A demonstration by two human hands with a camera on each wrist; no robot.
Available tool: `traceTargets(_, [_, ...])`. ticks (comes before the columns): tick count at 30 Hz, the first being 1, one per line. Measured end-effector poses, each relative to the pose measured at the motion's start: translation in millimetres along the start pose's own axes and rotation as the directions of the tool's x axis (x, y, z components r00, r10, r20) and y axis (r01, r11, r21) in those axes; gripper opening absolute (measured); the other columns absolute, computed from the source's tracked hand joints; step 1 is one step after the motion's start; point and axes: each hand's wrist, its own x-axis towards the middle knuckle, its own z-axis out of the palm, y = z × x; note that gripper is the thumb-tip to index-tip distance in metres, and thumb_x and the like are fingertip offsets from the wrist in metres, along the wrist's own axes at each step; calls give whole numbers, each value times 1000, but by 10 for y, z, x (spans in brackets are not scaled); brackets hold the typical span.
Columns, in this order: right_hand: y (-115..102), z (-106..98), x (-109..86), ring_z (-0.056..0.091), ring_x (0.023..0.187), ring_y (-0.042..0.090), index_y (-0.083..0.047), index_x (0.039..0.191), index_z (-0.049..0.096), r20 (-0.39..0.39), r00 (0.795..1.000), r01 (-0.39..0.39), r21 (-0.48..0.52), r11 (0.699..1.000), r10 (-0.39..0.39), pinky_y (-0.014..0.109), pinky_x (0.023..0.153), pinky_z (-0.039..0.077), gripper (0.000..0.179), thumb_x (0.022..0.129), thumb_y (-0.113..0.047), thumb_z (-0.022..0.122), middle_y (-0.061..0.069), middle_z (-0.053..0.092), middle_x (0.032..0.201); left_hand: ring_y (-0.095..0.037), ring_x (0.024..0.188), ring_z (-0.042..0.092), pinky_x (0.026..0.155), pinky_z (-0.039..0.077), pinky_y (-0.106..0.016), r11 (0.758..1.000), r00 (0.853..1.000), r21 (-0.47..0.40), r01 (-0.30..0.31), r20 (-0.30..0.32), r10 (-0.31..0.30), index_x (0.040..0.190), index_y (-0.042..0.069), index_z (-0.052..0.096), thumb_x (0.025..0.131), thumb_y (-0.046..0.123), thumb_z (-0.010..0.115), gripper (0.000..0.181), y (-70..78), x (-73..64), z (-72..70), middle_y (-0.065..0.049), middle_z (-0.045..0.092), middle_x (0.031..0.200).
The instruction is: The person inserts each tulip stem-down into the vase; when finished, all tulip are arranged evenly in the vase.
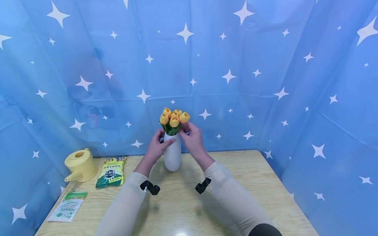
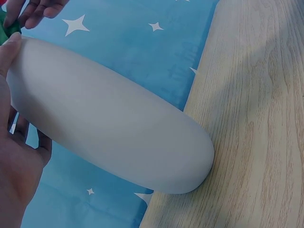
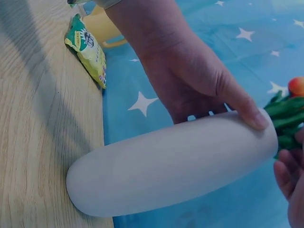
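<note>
A tall white vase [image 1: 172, 157] stands upright on the table, filled with orange-yellow tulips [image 1: 174, 122] on green leaves. My left hand [image 1: 155, 147] grips the vase near its mouth from the left, the thumb over the front and the fingers behind, as the right wrist view shows. On the other side my right hand [image 1: 193, 139] is at the rim, its bent fingers pinching the tulips' green leaves and stems [image 3: 285, 116]. Part of those fingertips is hidden behind blooms in the head view and cut off in the right wrist view.
To the left on the wooden table [image 1: 177, 209] stand a yellow watering can [image 1: 84, 167] and a yellow-green bag [image 1: 111, 172]. A flat white-and-green packet [image 1: 68, 207] lies nearer the left edge. A blue star-patterned curtain [image 1: 189, 65] hangs behind the table.
</note>
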Motion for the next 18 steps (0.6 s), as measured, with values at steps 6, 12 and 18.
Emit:
traceTargets(6, [-25, 34, -20, 67, 86, 20, -5, 103, 76, 8, 1000, -25, 17, 1000, 24, 37, 76, 57, 4, 103, -9, 76, 4, 73, 95, -37, 130, 62, 107, 54, -60, 1000, 1000, 4, 0, -3, 0, 132, 16, 56, 99, 38, 88, 51, 4, 1, 1, -12, 60, 141])
traceTargets(12, [-30, 37, -33, 66, 87, 22, -5, 106, 77, 32, 998, -52, 9, 999, 51, 37, 80, 58, 5, 102, -6, 74, 6, 74, 97, -37, 130, 63, 107, 54, -61, 1000, 1000, -3, -1, -1, 1, 132, 16, 56, 98, 36, 88, 50, 12, -2, 3, -12, 61, 141])
traceTargets(18, [-20, 32, -44, 67, 87, 22, -7, 107, 78, 35, 998, -42, 4, 999, 42, 37, 81, 58, 6, 103, -3, 75, 6, 75, 98, -36, 131, 62, 108, 53, -59, 1000, 1000, -9, 2, 2, -2, 132, 16, 56, 98, 37, 88, 52, 19, -8, 2, -11, 60, 141])
